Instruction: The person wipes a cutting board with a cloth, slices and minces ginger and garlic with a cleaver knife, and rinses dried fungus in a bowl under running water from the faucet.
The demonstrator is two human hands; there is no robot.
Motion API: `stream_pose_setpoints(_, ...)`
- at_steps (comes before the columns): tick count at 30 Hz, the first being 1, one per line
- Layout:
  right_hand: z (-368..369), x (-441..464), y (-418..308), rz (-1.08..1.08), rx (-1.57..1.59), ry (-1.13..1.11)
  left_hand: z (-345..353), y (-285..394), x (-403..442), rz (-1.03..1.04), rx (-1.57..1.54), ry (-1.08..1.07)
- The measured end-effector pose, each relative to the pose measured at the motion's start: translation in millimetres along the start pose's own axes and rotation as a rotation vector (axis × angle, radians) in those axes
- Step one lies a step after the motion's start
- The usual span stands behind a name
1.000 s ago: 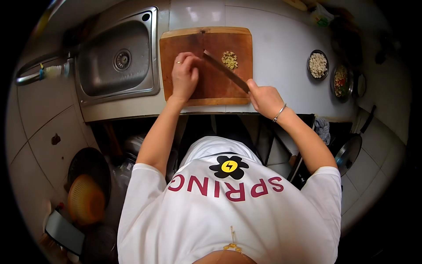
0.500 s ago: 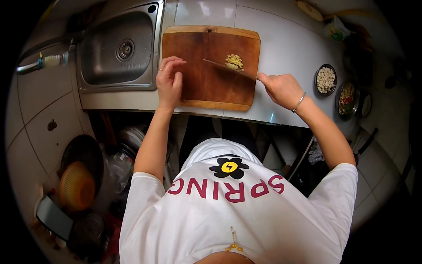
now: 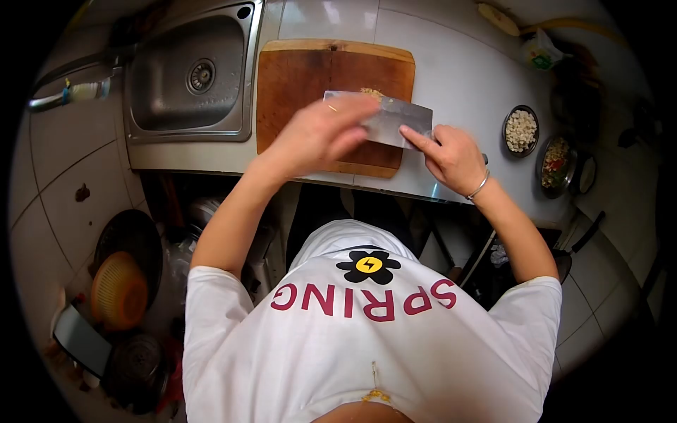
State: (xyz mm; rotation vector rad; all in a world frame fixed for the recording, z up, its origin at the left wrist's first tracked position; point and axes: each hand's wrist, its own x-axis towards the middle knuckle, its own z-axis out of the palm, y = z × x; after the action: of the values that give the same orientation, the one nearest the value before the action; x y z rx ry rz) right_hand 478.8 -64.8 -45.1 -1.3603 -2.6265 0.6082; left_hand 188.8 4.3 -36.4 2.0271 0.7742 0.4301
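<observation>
My right hand (image 3: 455, 158) grips a cleaver (image 3: 405, 120) by its handle, index finger stretched along the blade. The broad face of the blade is turned up and lies over the right part of the wooden cutting board (image 3: 293, 84). Just past the blade's far edge, a bit of the chopped yellowish pile (image 3: 371, 92) shows; the blade hides the rest. My left hand (image 3: 324, 130), blurred by motion, is over the left end of the blade with its fingers stretched out. Whether its fingertips touch the metal cannot be made out.
A steel sink (image 3: 187, 84) with a faucet lies left of the board. On the counter's right stand a bowl of white cubes (image 3: 520, 131) and a bowl of mixed chopped pieces (image 3: 556, 166). An orange basket (image 3: 118, 290) is at the lower left.
The cleaver has turned from edge-on to flat, with its face up. My left hand has moved right from the board's left side to the blade. My right index finger now extends along the blade.
</observation>
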Motion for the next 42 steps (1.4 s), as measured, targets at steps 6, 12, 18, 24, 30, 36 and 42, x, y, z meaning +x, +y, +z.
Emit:
stream_pose_setpoints(6,16.1,-11.0,6.6,-0.047,0.034,0.017,39.4,-22.3,1.1,0.171,0.117,-0.349)
stream_pose_setpoints(12,12.2,-9.9,15.6,-0.095,-0.043,0.022,36.6,-43.7,16.0,0.119,0.119,-0.361)
stream_pose_setpoints(18,-1.6,-12.2,16.6,-0.160,-0.041,-0.047,41.0,-57.7,22.1,0.126,0.173,-0.315)
stream_pose_setpoints(24,7.2,-9.8,15.9,-0.138,-0.018,-0.039,48.5,-14.9,8.8,0.190,0.140,-0.402)
stream_pose_setpoints(30,-7.3,-7.0,5.7,-0.193,-0.092,-0.010,57.1,-23.5,7.8,0.179,0.232,-0.333)
stream_pose_setpoints(36,-16.9,-26.5,-0.6,-0.167,0.058,-0.015,37.1,-37.7,13.7,-0.021,0.068,-0.070)
stream_pose_setpoints(42,44.7,-57.6,-41.3,0.793,1.444,0.275,55.6,-20.2,-3.5,-0.041,-0.278,0.341)
